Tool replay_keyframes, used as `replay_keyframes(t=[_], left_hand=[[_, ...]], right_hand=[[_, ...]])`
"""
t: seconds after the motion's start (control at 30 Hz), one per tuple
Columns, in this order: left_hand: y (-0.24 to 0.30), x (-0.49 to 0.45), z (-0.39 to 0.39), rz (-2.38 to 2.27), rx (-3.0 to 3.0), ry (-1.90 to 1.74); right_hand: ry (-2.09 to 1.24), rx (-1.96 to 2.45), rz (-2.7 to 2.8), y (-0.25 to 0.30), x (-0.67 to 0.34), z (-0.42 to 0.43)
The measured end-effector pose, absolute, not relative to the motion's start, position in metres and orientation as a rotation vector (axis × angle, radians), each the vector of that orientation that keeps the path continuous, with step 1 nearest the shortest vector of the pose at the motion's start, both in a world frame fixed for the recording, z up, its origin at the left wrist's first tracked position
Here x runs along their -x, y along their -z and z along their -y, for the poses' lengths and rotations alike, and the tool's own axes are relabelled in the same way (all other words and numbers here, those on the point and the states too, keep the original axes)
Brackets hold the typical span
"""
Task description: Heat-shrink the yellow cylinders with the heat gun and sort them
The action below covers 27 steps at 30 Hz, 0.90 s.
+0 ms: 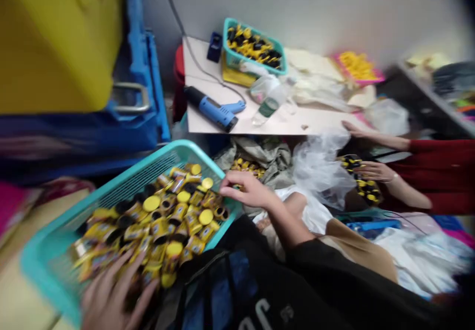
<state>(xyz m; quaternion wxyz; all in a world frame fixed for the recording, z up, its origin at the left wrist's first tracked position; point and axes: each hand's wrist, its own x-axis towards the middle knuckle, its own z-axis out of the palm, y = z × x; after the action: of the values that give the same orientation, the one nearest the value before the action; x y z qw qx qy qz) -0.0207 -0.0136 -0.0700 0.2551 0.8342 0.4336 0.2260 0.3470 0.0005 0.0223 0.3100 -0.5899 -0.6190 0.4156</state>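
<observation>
A turquoise plastic basket (185,147) leans close to my body, filled with small yellow and black cylindrical pieces (178,211) that carry printed labels. My left hand (118,290) reaches over the near part of the pieces, fingers spread and blurred by motion. At the basket's right corner is my right hand (247,189), fingers curled round the rim. A bit of yellow shows in the gap beside its thumb, and I cannot tell whether it belongs to a piece behind.
A white table (282,119) holds a blue heat gun (215,110), a plastic bottle (269,107), a turquoise basket (232,63) and a pink tray (365,77). A co-worker in a red sleeve (441,171) handles yellow-black pieces (367,189). Yellow and blue crates (141,72) stand left.
</observation>
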Motion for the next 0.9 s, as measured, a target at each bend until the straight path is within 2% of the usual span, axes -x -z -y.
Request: replay_keyframes(t=[0.13, 0.33, 0.43, 0.57, 0.73, 0.9], left_hand=[[0.044, 0.030, 0.029, -1.277, -2.409, -0.571], [0.036, 0.024, 0.030, -1.153, -2.519, -0.550], [0.035, 0.026, 0.032, -1.137, -2.509, -0.464], [0.026, 0.030, 0.035, -1.202, -2.396, -0.555], [0.005, 0.030, 0.040, -1.542, -1.691, -0.763], [-0.020, -0.003, 0.027, -1.341, -1.234, -0.914]], right_hand=[[-1.201, 1.533, 2.139, -0.043, -0.340, 0.007], [-1.224, 1.977, 2.194, -0.045, -0.321, 0.010], [-1.202, 2.050, 2.172, -0.040, -0.319, 0.009], [-1.253, 1.836, 1.957, -0.031, -0.335, 0.006], [-1.588, 1.287, 1.423, -0.021, -0.346, 0.007], [-1.649, 1.080, 1.332, -0.018, -0.333, 0.004]])
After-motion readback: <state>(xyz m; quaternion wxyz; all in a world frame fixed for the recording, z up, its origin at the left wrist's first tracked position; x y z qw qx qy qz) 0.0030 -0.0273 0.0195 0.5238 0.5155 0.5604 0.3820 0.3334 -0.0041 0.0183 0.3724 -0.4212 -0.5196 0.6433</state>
